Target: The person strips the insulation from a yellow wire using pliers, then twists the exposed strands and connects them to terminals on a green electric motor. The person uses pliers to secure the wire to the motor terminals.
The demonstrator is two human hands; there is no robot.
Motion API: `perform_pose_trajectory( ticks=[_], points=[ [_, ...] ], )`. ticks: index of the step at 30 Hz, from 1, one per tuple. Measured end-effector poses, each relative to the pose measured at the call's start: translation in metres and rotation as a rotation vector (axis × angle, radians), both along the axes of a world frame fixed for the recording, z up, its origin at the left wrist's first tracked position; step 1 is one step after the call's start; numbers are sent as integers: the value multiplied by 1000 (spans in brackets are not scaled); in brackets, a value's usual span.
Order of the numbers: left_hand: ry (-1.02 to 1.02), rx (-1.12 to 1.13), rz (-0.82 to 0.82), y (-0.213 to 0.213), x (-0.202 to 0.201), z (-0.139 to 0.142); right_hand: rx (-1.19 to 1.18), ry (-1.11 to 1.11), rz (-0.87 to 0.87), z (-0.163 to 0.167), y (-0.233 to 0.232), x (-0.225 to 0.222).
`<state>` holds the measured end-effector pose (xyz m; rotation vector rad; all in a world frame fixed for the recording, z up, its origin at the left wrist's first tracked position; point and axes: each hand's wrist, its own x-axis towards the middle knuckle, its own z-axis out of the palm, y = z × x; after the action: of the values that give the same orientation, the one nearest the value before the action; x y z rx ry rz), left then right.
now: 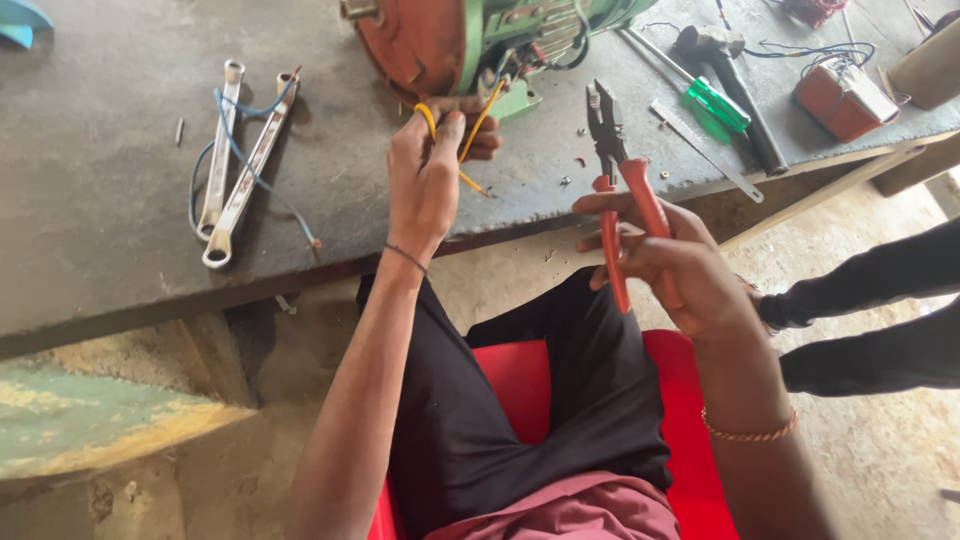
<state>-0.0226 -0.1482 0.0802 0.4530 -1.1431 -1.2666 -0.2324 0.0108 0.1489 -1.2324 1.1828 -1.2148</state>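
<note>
Now: both hands busy at the motor's wiring.
L hand (425, 180) reaches fwd, palm down, fingers pinching yellow wire (470, 135) beside the motor (450, 40) on the tabletop (100, 220); R hand (680, 265) raised w/ wrist bent, curled round red-handled pliers (620, 170), jaws pointing up.

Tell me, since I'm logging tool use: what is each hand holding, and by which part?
Right hand grips the pliers by their red handles. Left hand pinches a yellow wire mid-length.
</note>
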Motion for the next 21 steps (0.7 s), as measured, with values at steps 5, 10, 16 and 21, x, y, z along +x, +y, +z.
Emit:
perform_pose_trajectory(
  ticks=[5,10,16,21],
  points=[
    [-254,-88,160,11,-6,2,-560,1421,-418,-17,-2,21],
    [-288,-150,214,12,-6,4,-657,1563,-375,-22,-13,26],
    [-283,-125,181,9,-6,1,-608,1673,-374,-24,-21,30],
    [-273,-136,188,8,-5,0,-584,1672,-360,-23,-22,32]
  ],
)
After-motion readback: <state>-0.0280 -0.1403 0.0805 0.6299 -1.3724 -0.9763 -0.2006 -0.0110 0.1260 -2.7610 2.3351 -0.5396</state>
